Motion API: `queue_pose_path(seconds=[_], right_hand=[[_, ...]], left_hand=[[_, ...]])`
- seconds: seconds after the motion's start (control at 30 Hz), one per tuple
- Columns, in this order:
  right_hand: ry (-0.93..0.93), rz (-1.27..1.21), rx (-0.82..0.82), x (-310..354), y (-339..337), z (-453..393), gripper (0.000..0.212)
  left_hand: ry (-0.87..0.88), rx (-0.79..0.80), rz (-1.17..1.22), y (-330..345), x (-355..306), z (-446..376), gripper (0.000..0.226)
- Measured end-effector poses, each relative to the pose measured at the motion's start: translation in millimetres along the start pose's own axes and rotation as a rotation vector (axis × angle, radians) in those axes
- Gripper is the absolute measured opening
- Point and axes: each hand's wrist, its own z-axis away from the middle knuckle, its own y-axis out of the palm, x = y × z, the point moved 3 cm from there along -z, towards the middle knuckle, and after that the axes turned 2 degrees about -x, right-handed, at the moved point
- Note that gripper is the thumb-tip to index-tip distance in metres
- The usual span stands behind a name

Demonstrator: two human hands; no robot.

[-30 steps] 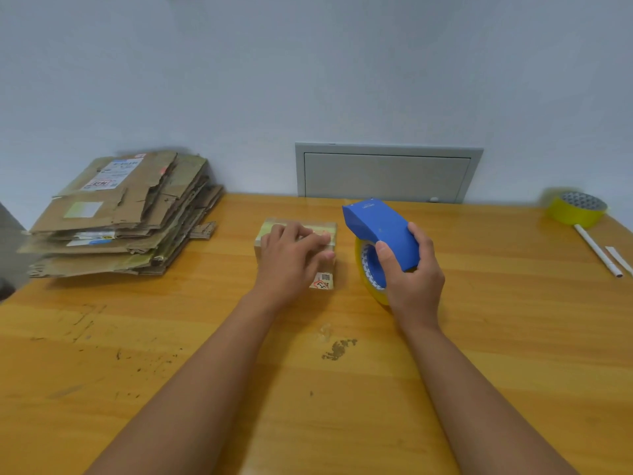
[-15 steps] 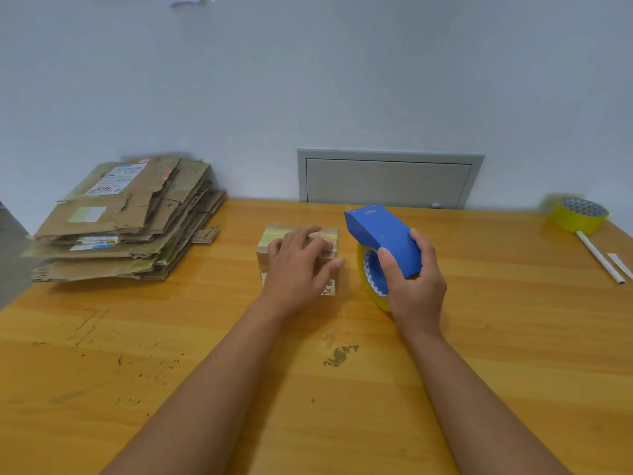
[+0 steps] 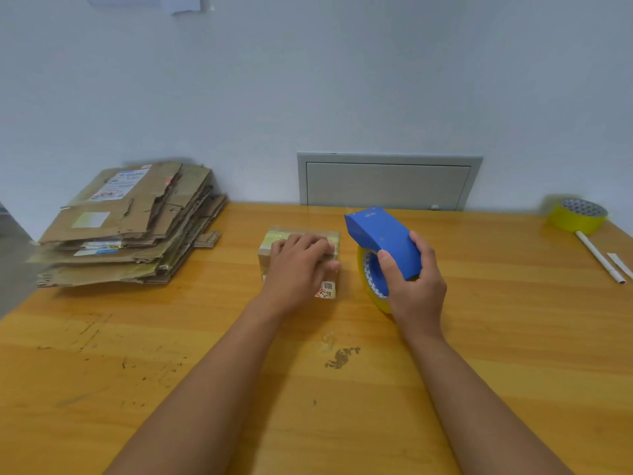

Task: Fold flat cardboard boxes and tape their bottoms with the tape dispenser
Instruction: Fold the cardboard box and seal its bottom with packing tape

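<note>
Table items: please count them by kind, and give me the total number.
Folded small box, under the left hand: 1
Stack of flat cardboard boxes, counted as one pile: 1
Blue tape dispenser, gripped by the right hand: 1
Loose yellow tape roll: 1
White sticks at the right edge: 2
Total: 6

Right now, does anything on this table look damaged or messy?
A few things. The stack of flat cardboard at the far left is torn, ragged and fanned out unevenly. The table has a dark scuffed patch between the arms and scratches near its left edge. Otherwise nothing stands out.
</note>
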Motion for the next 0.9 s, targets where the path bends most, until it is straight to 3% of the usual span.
queue_pose_path(seconds=[0.37, 0.63, 0.73, 0.9], right_hand=[[0.013, -0.05, 0.027, 0.5, -0.3, -0.6, 0.064], [0.119, -0.107, 0.154, 10.0, 2.0, -7.6, 0.05], [-0.029, 0.094, 0.262, 20.3, 2.5, 1.0, 0.056], [-0.38, 0.668, 0.481, 29.1, 12.1, 24.4, 0.072]], left_hand=[[0.039, 0.081, -0.017, -4.5, 3.0, 0.2, 0.038], [-0.21, -0.141, 0.179, -45.7, 13.1, 14.7, 0.04], [-0.334, -0.258, 0.379, -67.0, 21.5, 23.7, 0.04], [-0.467, -0.417, 0.694, -85.0, 21.3, 34.6, 0.038]])
